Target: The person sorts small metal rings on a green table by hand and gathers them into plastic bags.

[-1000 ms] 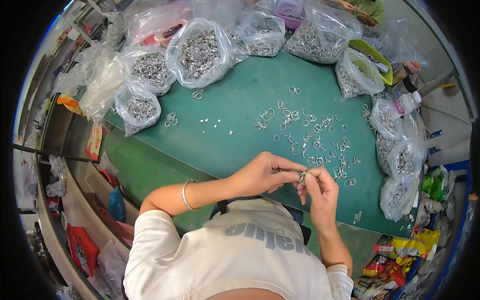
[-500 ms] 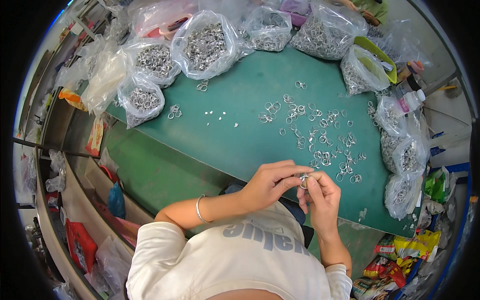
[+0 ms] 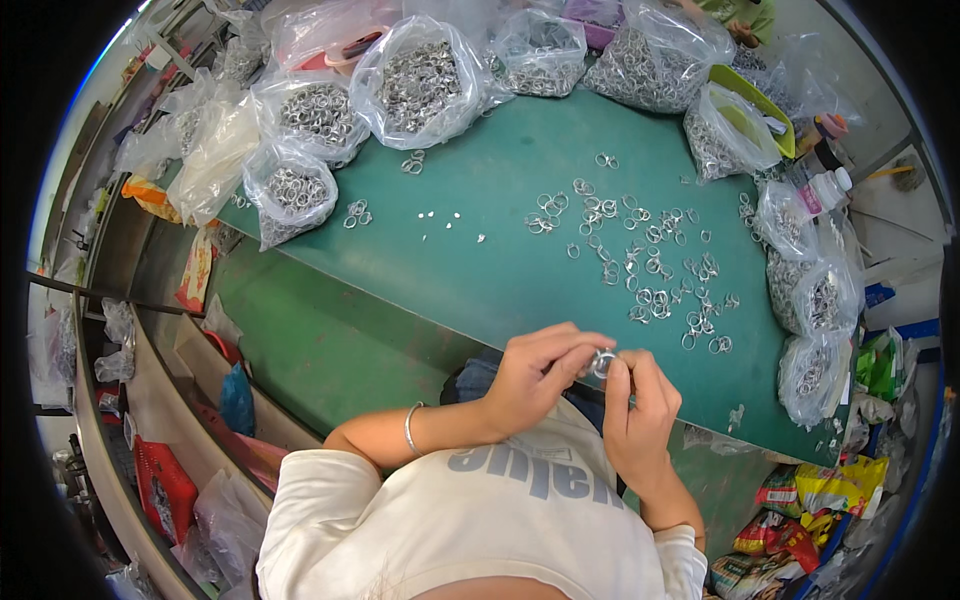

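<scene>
At the near edge of the green table, a silver ring (image 3: 602, 364) is pinched between the fingertips of both hands. My left hand (image 3: 535, 375) grips it with thumb and forefinger from the left. From the right, my right hand (image 3: 643, 405) holds its other side, thumb up against the band. Just beyond my hands lie many loose silver rings (image 3: 655, 305), scattered singly and in small clumps. Farther left on the table, several tiny white pieces (image 3: 448, 226) lie apart from one another.
Clear plastic bags full of rings (image 3: 415, 90) line the far edge of the green table (image 3: 430, 270). More ring bags (image 3: 815, 300) stand along the right side, near a white-capped bottle (image 3: 828, 190). A lime green tray (image 3: 755, 105) sits at the far right. A shelf with a red basket (image 3: 165, 490) is at left.
My fingers have shifted slightly on the ring, and more of its band shows between them. The whole view has moved a little; the loose rings look unchanged.
</scene>
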Demonstrator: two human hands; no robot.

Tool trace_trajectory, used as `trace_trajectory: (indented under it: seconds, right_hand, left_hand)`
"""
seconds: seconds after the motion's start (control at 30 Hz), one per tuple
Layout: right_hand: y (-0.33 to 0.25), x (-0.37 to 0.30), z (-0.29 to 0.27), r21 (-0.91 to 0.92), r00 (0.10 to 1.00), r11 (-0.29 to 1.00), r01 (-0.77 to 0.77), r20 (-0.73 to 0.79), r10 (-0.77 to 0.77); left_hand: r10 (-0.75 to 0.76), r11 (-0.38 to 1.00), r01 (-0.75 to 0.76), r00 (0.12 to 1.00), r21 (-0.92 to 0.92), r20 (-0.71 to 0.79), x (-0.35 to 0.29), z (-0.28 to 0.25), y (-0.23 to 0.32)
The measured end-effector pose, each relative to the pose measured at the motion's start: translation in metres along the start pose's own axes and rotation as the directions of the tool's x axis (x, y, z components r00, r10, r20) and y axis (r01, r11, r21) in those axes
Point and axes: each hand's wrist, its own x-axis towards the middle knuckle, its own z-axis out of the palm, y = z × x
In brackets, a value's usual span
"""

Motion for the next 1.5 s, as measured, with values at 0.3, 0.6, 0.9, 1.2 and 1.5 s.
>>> trace_trajectory:
  seconds: [0.3,0.6,0.9,1.2,1.5]
  right_hand:
    - [-0.001,-0.007,0.005,0.240,0.984,0.955,-0.173,0.087,0.157]
    - [-0.009,-0.006,0.005,0.135,0.966,0.966,-0.220,0.166,0.196]
    - [-0.003,-0.004,0.016,-0.039,0.992,0.992,0.120,0.045,-0.119]
    - [-0.018,0.003,-0.011,0.538,0.775,0.558,-0.632,0.449,0.445]
    - [-0.016,0.000,-0.009,0.124,0.969,0.992,0.002,0.244,-0.033]
  left_hand:
    - [0.235,0.943,-0.233,0.972,0.238,0.021,-0.003,-0.007,0.005]
    - [0.112,0.993,-0.119,0.980,-0.029,-0.167,-0.019,0.008,-0.024]
    - [-0.323,0.858,0.262,0.944,-0.441,-0.066,-0.014,0.002,-0.011]
    - [-0.200,0.909,0.197,0.979,-0.366,0.031,-0.012,-0.007,-0.008]
    - [0.025,0.990,0.001,0.983,-0.142,0.180,-0.004,-0.037,0.001]
